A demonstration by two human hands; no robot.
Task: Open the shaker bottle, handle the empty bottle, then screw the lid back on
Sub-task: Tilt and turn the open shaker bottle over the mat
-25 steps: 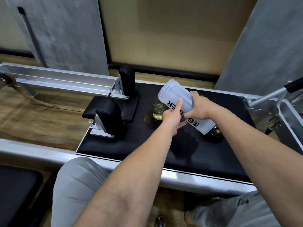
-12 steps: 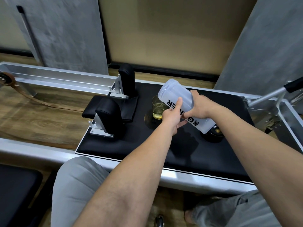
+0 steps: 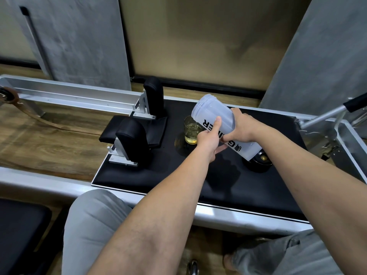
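a: grey concrete panels and a tan wall stand behind a black padded surface (image 3: 228, 187) in a metal frame. what step is this?

b: the middle one, by my reading. the shaker bottle (image 3: 222, 124) is open and looks empty, tipped with its mouth up and to the left, base low on the right. it is lifted off the surface, above and just beside a glass (image 3: 191, 130) of yellowish liquid.

a: who has it?

b: both. the right hand (image 3: 240, 128) wraps the middle of the bottle in a closed grip from behind. the left hand (image 3: 209, 138) holds it from the near side, thumb pressed flat up the wall, fingers underneath.

a: and next?

b: probably setting it upright, then fetching the lid (image 3: 260, 160), which i take to be the dark round thing on the surface under the bottle's base. threads must line up squarely before turning, with one hand steadying the bottle.

a: count things for me.

b: one bottle, one glass, one lid, two hands, two black upright pads (image 3: 133, 139) at the left of the surface.
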